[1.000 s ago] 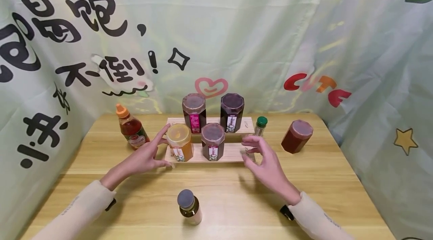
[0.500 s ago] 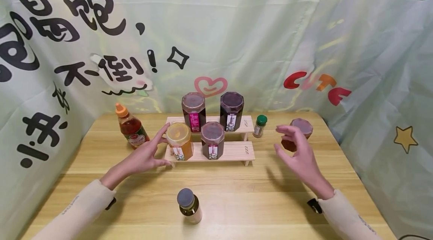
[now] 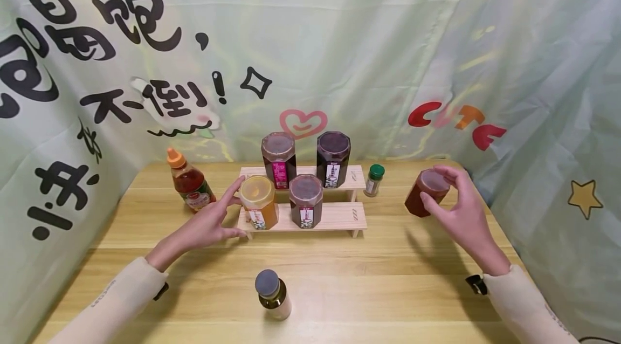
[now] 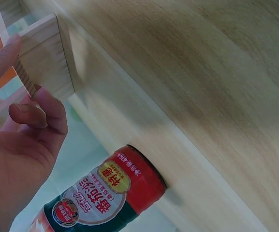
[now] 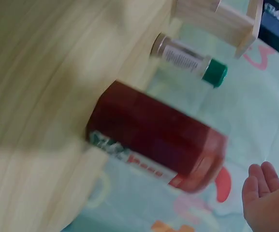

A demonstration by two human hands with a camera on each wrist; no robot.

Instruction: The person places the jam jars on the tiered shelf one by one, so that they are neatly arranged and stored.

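My left hand (image 3: pixel 211 220) is at the left end of a two-step wooden rack (image 3: pixel 339 217). In the left wrist view its thumb and curled fingers hold the rack's end board (image 4: pixel 45 58). An amber jar (image 3: pixel 259 204) and a dark jar (image 3: pixel 306 203) stand on the lower step, beside that hand. Two more dark jars, one pink-labelled (image 3: pixel 278 160) and one white-labelled (image 3: pixel 333 159), stand on the upper step. My right hand (image 3: pixel 466 214) hovers with spread fingers by a dark red jar (image 5: pixel 154 135); the right wrist view shows a gap between them.
A small green-capped shaker (image 3: pixel 373 181) stands right of the rack. An orange-capped squeeze bottle (image 3: pixel 191 182) is behind my left hand. Nearer me, a dark bottle with a grey cap (image 3: pixel 273 295) stands on the wooden table (image 3: pixel 354 290). Printed curtains (image 3: pixel 368 53) enclose the back and sides.
My right hand has moved right, from the rack's right end past the green-capped shaker to the dark red jar. My left hand has stayed at the rack's left end.
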